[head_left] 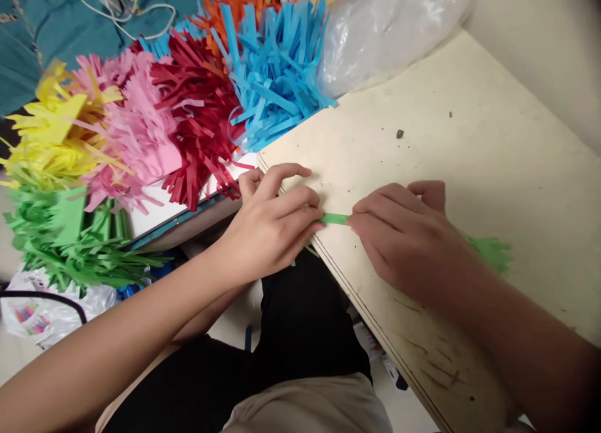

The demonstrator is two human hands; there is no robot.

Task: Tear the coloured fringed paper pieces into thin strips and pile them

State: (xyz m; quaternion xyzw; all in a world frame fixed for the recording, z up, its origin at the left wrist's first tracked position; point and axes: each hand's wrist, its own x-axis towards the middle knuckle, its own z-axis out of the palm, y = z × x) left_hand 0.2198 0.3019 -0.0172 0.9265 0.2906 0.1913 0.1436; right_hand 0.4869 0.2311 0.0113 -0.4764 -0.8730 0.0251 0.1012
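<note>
A narrow green paper strip stretches between my two hands, just inside the edge of the pale wooden board. My left hand pinches its left end at the board's edge, with the index finger raised and bent. At the other end, my right hand is closed on the strip, its knuckles upward and fingertips mostly hidden. A fringed piece of green paper shows behind my right wrist; whether it joins the strip is hidden by the hand.
Left of the board lie fringed paper bundles: blue, dark red, pink, yellow and green. A clear plastic bag rests on the board's far side. A white cable lies at upper left.
</note>
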